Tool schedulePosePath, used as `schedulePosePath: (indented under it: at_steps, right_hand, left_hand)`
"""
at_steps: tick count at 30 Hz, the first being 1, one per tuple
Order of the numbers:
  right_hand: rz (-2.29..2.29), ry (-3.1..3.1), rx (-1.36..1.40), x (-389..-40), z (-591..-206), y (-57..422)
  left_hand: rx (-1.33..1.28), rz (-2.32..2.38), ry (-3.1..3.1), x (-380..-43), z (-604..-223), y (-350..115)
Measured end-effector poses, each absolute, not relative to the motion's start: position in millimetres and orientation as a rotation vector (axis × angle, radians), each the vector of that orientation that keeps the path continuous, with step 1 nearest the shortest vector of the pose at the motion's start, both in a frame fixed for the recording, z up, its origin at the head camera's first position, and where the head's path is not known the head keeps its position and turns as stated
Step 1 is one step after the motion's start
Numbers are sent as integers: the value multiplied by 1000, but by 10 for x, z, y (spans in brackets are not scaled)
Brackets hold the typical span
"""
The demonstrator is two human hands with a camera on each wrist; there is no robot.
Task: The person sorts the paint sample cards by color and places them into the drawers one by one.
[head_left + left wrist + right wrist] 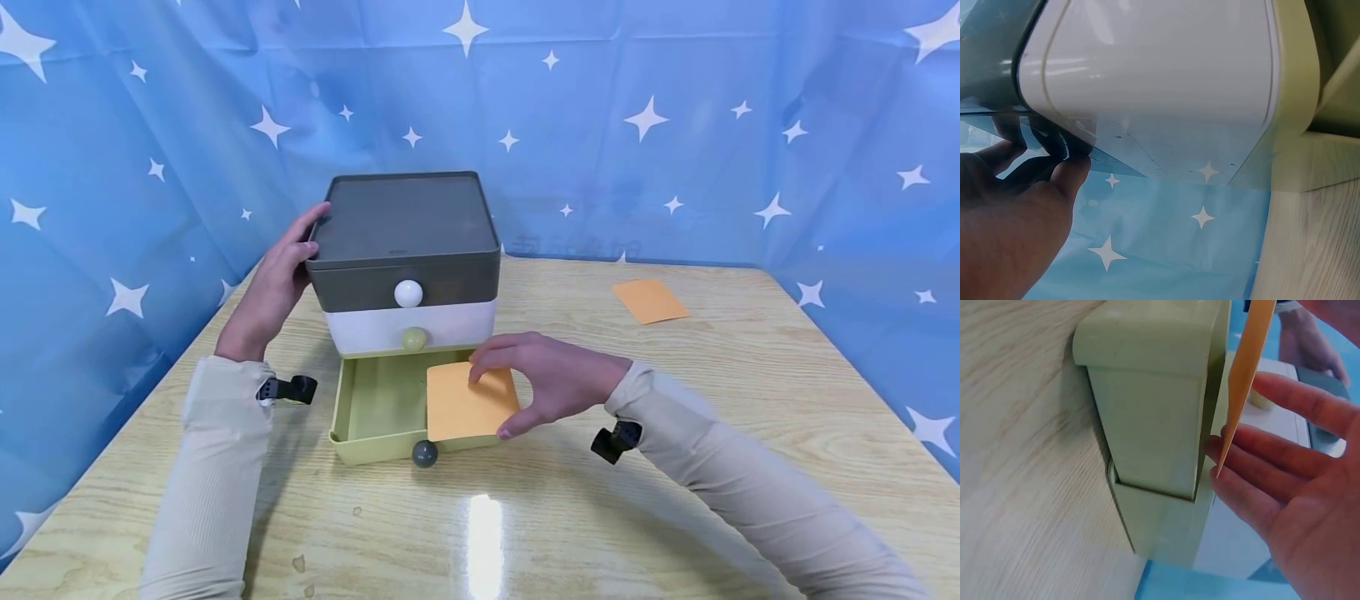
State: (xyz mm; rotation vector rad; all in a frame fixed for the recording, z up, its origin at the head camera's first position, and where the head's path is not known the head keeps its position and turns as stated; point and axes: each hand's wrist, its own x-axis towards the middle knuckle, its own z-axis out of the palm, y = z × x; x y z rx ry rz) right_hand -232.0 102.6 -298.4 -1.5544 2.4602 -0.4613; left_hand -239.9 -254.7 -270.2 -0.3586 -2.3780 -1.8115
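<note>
A small stacked drawer box stands on the table, with a dark grey top drawer [405, 282], a white middle drawer [360, 331] and a pale green bottom drawer [375, 451] pulled out toward me. My left hand [276, 271] rests against the box's left side, fingertips at the edge of its lid [408, 215]. In the left wrist view its fingers press on the grey part. My right hand [551, 377] holds a square of orange paper [467, 408] by its right side, over the right half of the green drawer. In the right wrist view, the paper appears nearly edge-on beside the drawer.
Another orange paper square [650, 301] lies on the wooden table [675, 517] at the back right. A blue curtain with white stars [570, 100] hangs around the table's back and sides. Round knobs stick out from the drawer fronts, the dark one [424, 453] lowest.
</note>
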Motion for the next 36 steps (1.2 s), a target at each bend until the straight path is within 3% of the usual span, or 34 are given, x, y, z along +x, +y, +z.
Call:
schedulePosePath:
  at_steps: [36]
  right_hand:
    - [-580,2428,-1556,-2400,-3058,826]
  left_hand:
    - [-371,-1822,-2361,-2401,-2710,-2537]
